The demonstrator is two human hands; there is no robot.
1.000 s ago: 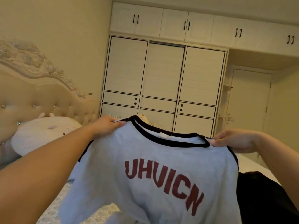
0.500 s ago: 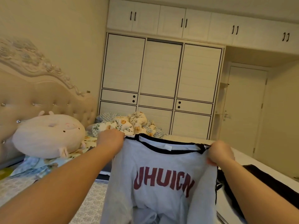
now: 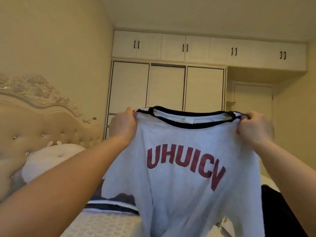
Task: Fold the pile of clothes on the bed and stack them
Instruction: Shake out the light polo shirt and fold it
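Holding the grey shirt (image 3: 184, 168) up by its shoulders, left hand (image 3: 124, 124) and right hand (image 3: 253, 127) both pinched shut on the fabric, probably so it hangs flat for folding.

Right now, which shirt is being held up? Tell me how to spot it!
Find the big white wardrobe on the far wall. In front of it, the left hand and right hand hold up a pale grey T-shirt by its shoulders. Only it has a dark neck band and red letters.
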